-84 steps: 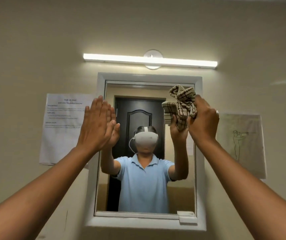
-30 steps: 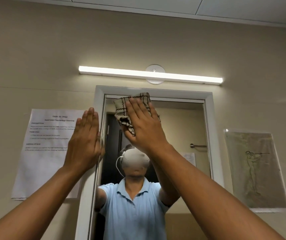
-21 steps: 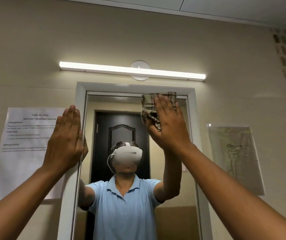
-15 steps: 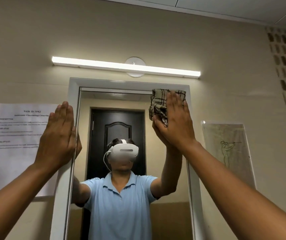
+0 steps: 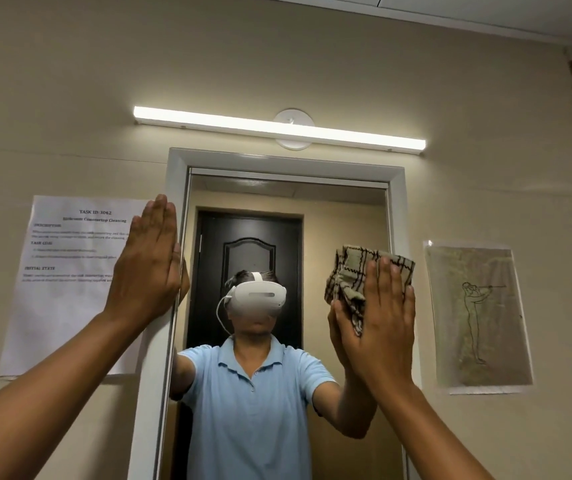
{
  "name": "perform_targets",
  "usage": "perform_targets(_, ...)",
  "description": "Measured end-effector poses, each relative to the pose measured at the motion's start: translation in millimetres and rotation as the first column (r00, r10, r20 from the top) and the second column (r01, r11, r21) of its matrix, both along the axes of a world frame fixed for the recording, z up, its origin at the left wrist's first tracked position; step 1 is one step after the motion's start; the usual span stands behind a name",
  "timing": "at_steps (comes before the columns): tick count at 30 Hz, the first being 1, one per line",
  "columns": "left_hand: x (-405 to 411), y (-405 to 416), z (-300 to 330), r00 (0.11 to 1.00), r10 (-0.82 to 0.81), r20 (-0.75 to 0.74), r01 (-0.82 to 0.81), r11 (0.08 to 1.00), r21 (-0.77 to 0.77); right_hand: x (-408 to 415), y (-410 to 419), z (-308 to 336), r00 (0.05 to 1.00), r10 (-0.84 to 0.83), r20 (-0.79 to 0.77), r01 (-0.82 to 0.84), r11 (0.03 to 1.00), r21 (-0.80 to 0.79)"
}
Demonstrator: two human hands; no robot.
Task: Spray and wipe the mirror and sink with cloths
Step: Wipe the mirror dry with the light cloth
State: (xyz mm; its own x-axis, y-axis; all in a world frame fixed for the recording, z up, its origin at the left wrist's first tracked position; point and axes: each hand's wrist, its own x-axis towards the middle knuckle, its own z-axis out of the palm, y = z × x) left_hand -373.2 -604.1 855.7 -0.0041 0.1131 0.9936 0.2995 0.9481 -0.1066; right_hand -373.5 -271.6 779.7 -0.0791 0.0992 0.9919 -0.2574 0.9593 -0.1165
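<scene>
The right hand (image 5: 379,327) is flat, fingers straight and together, pressing a bunched checked cloth (image 5: 357,271) against the glass of the mirror (image 5: 343,216). The cloth, beige with dark grid lines, sticks out above the fingertips toward 12 o'clock and hangs past the thumb side toward 9 o'clock. It sits at the mirror's right side, about 3 o'clock from the glass centre, its right corner just reaching the inner edge of the white frame (image 5: 284,161).

The left hand (image 5: 149,268) is also flat with fingers straight and closed together, holding nothing; its palm rests on the frame's left upright, at 9 o'clock from the glass centre, with the thumb over the frame's inner edge, where its reflection meets it.

The glass shows a person in a light blue polo shirt wearing a white headset (image 5: 256,297), both arms raised, with a dark panelled door (image 5: 248,247) behind.

Above the frame, at 12 o'clock, a lit tube lamp (image 5: 277,128) runs across the beige wall. At 9 o'clock from the mirror, partly behind the left hand, hangs a printed sheet (image 5: 69,292) headed "TASK ID: 3062". At 3 o'clock from the mirror, just beyond the frame, hangs a line drawing (image 5: 476,317) of a standing figure.
</scene>
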Motion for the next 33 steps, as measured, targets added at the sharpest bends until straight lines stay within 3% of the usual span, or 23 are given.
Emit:
perform_targets(6,0,-1,0,1.000,-0.003,0.004,0.003,1.000,-0.010,-5,-28,53,0.999,0.040,0.007,-0.039,0.998,-0.049)
perform_targets(14,-1,-2,-1,0.999,-0.030,0.032,0.031,1.000,-0.006,-8,-101,125,1.000,0.011,-0.015,-0.010,0.993,0.120)
perform_targets(23,2,-6,-2,0.992,-0.115,0.049,0.116,0.993,-0.003,4,-186,125,0.999,0.022,0.040,-0.036,0.916,0.398)
perform_targets(33,12,-27,-26,0.994,-0.059,0.093,0.070,0.990,-0.121,8,-196,54,0.997,0.066,0.044,-0.079,0.886,0.457)
